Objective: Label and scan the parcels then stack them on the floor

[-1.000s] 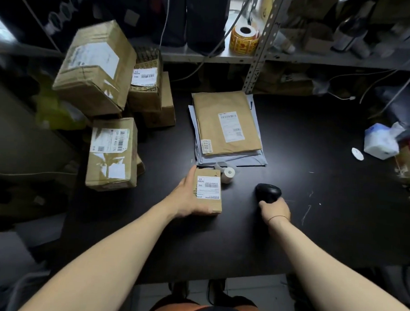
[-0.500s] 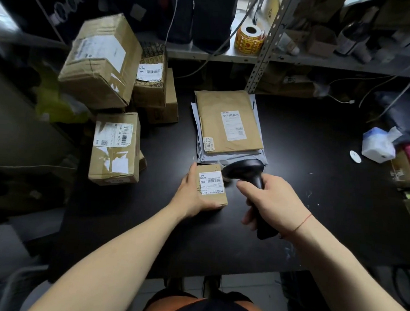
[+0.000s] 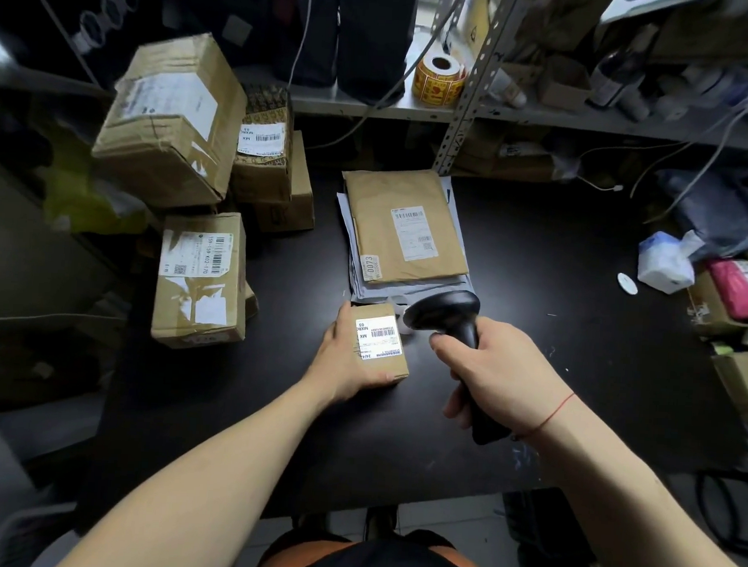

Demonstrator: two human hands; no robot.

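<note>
1. The left hand [image 3: 346, 363] grips the small labelled parcel [image 3: 380, 342] on the counter's [image 3: 555, 317] near middle.
2. The right hand [image 3: 494, 374] grips the scanner [image 3: 448, 318], aimed at the lit label: the scanning step.
3. Next it likely calls for stacking the parcel on the floor.

The black matte tabletop [image 3: 533, 333] carries a small brown cardboard parcel [image 3: 380, 345] near its front middle. Just behind it, a flat brown paper envelope [image 3: 404, 229] lies atop grey plastic mailers [image 3: 376, 291]. At the left edge crowd taped cardboard boxes [image 3: 199, 280]. Far right sit a white tissue pack [image 3: 664, 264] and a small white disc [image 3: 627, 282].
</note>
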